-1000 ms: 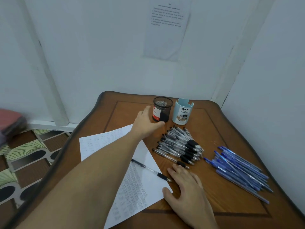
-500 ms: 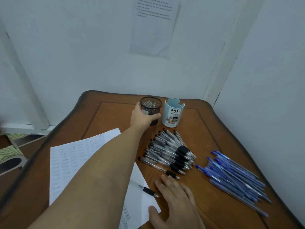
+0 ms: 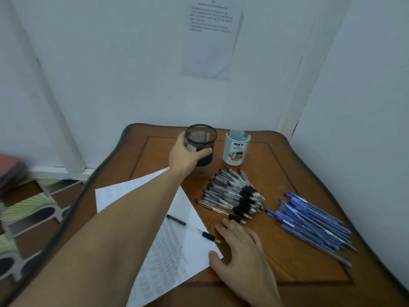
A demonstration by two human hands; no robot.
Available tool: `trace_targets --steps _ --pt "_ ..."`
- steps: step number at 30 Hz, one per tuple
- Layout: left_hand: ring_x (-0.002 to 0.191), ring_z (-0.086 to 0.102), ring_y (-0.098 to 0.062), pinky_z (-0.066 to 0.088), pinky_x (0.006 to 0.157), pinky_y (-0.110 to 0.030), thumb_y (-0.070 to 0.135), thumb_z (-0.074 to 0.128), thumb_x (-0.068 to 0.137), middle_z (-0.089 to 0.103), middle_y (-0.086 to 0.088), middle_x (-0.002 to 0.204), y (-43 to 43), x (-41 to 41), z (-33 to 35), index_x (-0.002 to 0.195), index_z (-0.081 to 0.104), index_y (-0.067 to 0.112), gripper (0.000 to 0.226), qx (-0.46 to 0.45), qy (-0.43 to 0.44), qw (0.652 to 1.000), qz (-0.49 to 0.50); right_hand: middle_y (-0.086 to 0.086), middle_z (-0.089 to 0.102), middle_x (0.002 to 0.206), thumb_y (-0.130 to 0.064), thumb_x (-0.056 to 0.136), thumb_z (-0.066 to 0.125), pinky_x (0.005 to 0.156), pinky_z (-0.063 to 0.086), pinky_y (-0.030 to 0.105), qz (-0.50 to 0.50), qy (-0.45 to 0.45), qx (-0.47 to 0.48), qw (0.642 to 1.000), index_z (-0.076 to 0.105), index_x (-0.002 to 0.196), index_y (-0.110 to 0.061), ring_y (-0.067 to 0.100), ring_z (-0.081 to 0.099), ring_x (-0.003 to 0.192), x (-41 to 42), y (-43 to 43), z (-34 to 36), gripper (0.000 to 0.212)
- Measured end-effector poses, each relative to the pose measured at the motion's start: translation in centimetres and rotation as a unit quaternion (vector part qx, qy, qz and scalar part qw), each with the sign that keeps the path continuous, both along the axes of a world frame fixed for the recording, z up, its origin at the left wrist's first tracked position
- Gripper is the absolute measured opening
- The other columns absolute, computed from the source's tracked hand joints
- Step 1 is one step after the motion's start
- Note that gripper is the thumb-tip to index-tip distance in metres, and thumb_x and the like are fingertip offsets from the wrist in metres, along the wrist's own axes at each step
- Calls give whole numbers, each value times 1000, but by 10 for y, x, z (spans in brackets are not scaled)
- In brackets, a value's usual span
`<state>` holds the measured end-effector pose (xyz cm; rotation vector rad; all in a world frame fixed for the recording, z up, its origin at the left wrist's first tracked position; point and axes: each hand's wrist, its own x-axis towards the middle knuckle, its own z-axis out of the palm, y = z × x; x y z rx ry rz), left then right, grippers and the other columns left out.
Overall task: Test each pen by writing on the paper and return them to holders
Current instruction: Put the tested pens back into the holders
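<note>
Left hand fingers: the left hand (image 3: 184,155) is curled round a black wire-mesh cylindrical pen holder (image 3: 201,141), with the thumb laid across its front and the other fingers wrapped round its left side.
Right hand fingers: the right hand (image 3: 241,247) is laid flat, palm down, with the fingers loosely spread. Its thumb is set on the near corner of the paper and nothing is held.
Single pen: a clear-barrelled pen with a black grip (image 3: 192,228) is laid on the paper. Its long axis runs from upper left to lower right, and its tip is pointed at the right hand, just beside the fingertips.
Clear pens: a heap of clear pens with black grips (image 3: 234,196) is spread between the holders and the right hand, on the same diagonal, tips to the lower right.
Blue pens: a heap of blue pens (image 3: 314,224) is laid to the right, apart from the clear heap.
Mesh holder: it is held upright, and only its own mesh is seen through the mouth.
Second holder: a pale blue cylindrical organiser with a printed label (image 3: 235,148) is stood upright just right of it. Its contents cannot be told.
Paper: a white sheet filled with rows of small writing (image 3: 177,262) is partly covered by the left forearm.
Surface: a brown wooden table with a curved edge (image 3: 287,156).
Room: white walls, a printed notice (image 3: 210,38) fixed above the table, and patterned floor tiles (image 3: 33,209) at the left.
</note>
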<state>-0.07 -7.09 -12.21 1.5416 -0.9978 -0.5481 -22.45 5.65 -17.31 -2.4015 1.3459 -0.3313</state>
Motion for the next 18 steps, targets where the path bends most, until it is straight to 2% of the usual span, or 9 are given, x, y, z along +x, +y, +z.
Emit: trace_targets --steps 4,7,11,18 --pt "128 51 -19 45 108 -43 41 90 68 58 4 136 57 16 2 143 44 24 89 15 -21 1000 11 -16 24 163 -60 90 40 120 -1 25 6 -11 3 1000 37 153 -35 -1 14 149 -1 7 1 68" --pt "127 51 -17 43 108 -36 40 90 68 59 6 134 105 24 0 143 44 25 90 25 -21 999 22 -12 28 163 -54 95 47 120 3 26 0 -17 -6 1000 39 153 -32 2 18 149 -2 10 3 62" --pt "120 53 -15 46 98 -29 35 89 71 58 4 135 158 26 -5 144 43 24 88 28 2 998 50 -9 32 162 -51 97 50 121 9 32 -4 -12 -11 1000 41 152 -31 7 23 149 -2 14 5 60" --pt "115 60 -22 53 99 -42 36 89 70 57 5 132 207 18 -20 143 44 29 85 36 30 997 67 -8 37 159 -46 95 54 119 12 30 -10 -14 -11 1000 46 149 -30 8 27 148 -1 19 6 57"
